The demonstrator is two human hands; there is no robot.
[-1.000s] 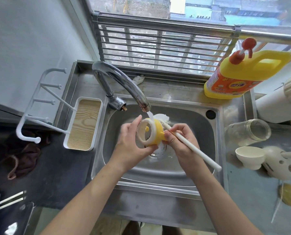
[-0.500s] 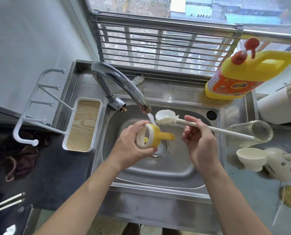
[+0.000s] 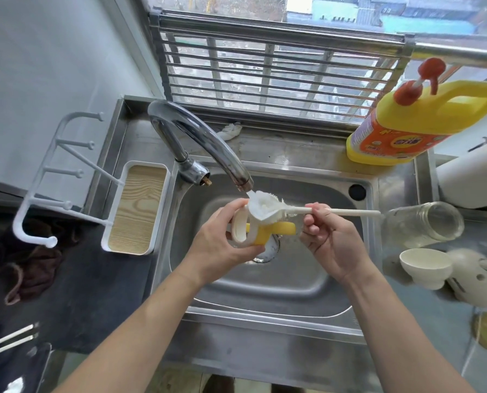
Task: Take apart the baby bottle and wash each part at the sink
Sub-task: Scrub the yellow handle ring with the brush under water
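Bottle (image 3: pixel 423 224) and cap (image 3: pixel 425 266) apart, lying beyond right fingers (image 3: pixel 317 212) pinching brush (image 3: pixel 265 207); left fingers (image 3: pixel 243 252) clamped round collar (image 3: pixel 240 228), scrubbing unfinished.

We're over the steel sink (image 3: pixel 293 282), our left hand (image 3: pixel 222 246) gripping the cream bottle collar (image 3: pixel 240 231) with its yellow handles, the ring's opening turned to the left. Our right hand (image 3: pixel 331 242) pinches the brush (image 3: pixel 267 208) by its long white handle, and the bristle head sits right under the tap (image 3: pixel 199 143) spout, touching the collar's upper edge. On the counter to the right, the glass bottle (image 3: pixel 426 224) lies on its side beside a cream cap (image 3: pixel 425 265). The yellow detergent jug (image 3: pixel 415 123) stands at the back corner.
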